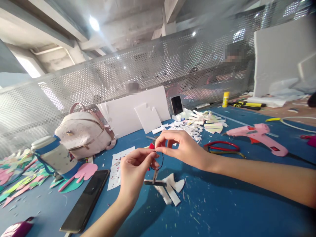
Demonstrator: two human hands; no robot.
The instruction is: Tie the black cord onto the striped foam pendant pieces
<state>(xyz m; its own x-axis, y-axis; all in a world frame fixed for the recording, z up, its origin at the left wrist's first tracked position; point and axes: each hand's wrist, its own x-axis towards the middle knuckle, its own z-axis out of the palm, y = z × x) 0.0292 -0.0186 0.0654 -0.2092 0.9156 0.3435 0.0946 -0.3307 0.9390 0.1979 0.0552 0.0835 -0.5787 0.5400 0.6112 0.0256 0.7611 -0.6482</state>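
Note:
My left hand [135, 171] and my right hand [181, 147] meet above the blue table [222, 197], both pinched on a small craft piece [155, 161]: a thin dark thread loop with a red bit at its top. Below the loop hangs a small grey T-shaped strip. White foam offcuts [170, 191] lie on the table right under my hands.
A black phone [86, 200] lies at front left beside a bottle [55, 156] and coloured paper cutouts [22, 177]. A pale backpack [84, 131] and white foam boards [133, 112] stand behind. A pink glue gun [258, 135], red-handled scissors [222, 146] and foam scraps [197, 123] lie right.

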